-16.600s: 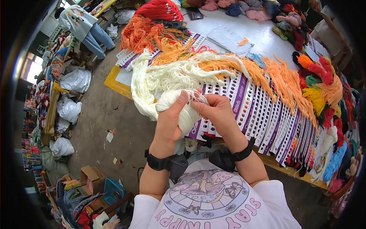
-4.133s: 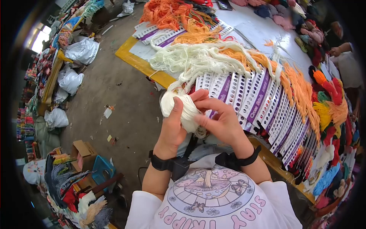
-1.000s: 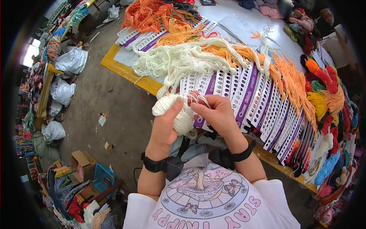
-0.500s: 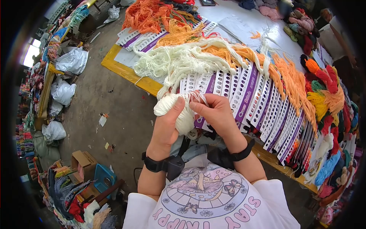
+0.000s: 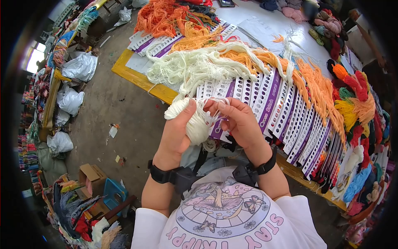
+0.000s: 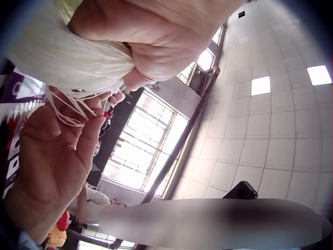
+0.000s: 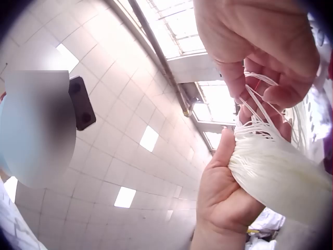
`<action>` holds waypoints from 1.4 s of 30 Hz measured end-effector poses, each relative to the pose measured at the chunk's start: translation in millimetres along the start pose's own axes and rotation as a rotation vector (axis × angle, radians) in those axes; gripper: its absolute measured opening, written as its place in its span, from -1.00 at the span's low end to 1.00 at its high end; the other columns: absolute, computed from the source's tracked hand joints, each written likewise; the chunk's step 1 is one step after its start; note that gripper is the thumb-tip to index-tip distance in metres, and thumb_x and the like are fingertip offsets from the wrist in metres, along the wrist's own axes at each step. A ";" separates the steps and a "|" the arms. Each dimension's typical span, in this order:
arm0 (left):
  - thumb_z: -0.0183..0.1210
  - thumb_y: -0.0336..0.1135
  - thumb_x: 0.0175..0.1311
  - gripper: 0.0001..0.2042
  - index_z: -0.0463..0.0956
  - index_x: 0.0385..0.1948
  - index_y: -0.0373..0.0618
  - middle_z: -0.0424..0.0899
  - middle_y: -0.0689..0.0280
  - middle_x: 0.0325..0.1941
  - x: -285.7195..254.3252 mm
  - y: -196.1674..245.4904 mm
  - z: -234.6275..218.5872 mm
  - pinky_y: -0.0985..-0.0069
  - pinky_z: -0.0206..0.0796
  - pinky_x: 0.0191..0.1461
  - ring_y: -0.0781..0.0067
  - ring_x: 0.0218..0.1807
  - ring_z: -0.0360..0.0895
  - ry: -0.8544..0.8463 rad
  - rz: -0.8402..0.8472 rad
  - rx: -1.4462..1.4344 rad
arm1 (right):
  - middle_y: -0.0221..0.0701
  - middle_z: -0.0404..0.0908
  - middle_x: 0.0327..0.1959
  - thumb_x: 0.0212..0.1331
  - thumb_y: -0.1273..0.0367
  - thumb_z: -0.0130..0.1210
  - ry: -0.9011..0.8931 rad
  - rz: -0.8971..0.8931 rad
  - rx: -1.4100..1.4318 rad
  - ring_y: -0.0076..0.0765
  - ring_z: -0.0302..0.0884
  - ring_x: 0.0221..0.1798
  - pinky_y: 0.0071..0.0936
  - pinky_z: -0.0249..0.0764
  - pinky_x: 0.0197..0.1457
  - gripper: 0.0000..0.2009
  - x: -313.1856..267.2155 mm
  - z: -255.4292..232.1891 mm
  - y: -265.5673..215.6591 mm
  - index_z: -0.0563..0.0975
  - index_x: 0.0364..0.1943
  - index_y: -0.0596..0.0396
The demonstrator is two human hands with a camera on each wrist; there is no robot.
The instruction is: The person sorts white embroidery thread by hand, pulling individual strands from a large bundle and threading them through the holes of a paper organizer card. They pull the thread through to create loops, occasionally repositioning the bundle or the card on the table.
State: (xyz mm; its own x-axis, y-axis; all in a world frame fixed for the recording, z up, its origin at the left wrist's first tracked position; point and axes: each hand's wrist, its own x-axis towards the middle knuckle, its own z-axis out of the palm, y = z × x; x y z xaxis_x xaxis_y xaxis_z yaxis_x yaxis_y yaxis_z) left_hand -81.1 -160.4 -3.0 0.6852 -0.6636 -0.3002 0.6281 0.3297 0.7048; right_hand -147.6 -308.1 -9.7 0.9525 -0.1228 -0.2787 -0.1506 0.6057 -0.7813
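Tangling is judged the chief risk: several slack, thin white strands [image 7: 258, 128] are spread between the two hands, and loops could be caught on one another if they were pulled unevenly. Slippage is also considered possible. The thick, oval bundle of smooth cream-white thread [image 5: 199, 130] is clamped between thumb and fingers of the left hand [image 5: 174, 137], and its end turns could be shed if that hold were relaxed. The strands are held by the loosely curled fingers of the right hand [image 5: 244, 128]; too firm a tug could dislodge the winding. Snagging is a further concern, as the bundle is held up just in front of the loose heap of cream-white thread [image 5: 182, 70] and the white-and-purple perforated cards [image 5: 270, 106] on the yellow-edged tabletop [image 5: 145, 84].

The bundle is found plump, with its threads laid mostly parallel and a faint sheen shown. Neatness is lost at the end facing the right hand, where separate loops are seen. No staining can be made out.
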 end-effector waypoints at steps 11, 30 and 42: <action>-0.14 -0.18 0.30 -0.58 0.21 0.04 -0.36 0.41 0.05 0.03 0.3 -2.9 7.0 0.36 0.30 0.06 0.26 0.02 0.42 -0.016 0.018 -0.003 | -0.52 0.53 -0.49 0.04 0.37 0.11 0.037 -0.051 -0.363 -0.76 0.36 -0.49 -0.81 0.23 -0.62 -0.84 -7.2 7.1 -2.4 0.58 -0.34 0.15; 0.11 -0.50 0.10 -0.73 0.37 -0.13 -0.24 0.54 0.26 -0.24 -1.6 -2.2 -0.7 0.55 0.40 -0.21 0.50 -0.25 0.52 0.019 0.062 0.020 | -0.53 0.50 -0.51 0.14 0.30 0.04 -0.024 0.010 -0.020 -0.76 0.37 -0.54 -0.82 0.26 -0.60 -0.81 -5.7 -2.4 11.2 0.51 -0.28 0.12; 0.10 -0.46 0.13 -0.74 0.37 -0.13 -0.25 0.54 0.25 -0.23 -1.4 -4.0 -0.9 0.55 0.39 -0.21 0.49 -0.23 0.51 0.032 0.068 -0.005 | -0.52 0.51 -0.49 0.10 0.33 0.07 0.013 -0.055 -0.279 -0.73 0.38 -0.53 -0.76 0.29 -0.57 -0.82 -8.8 4.5 6.9 0.52 -0.29 0.13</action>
State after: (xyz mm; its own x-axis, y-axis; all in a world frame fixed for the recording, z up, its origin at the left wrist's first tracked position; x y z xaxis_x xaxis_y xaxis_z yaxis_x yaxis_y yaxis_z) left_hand -84.2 -160.2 -6.1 0.7376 -0.6179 -0.2722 0.5817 0.3768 0.7209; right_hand -155.9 -299.3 -10.1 0.9581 -0.1605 -0.2373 -0.1675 0.3582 -0.9185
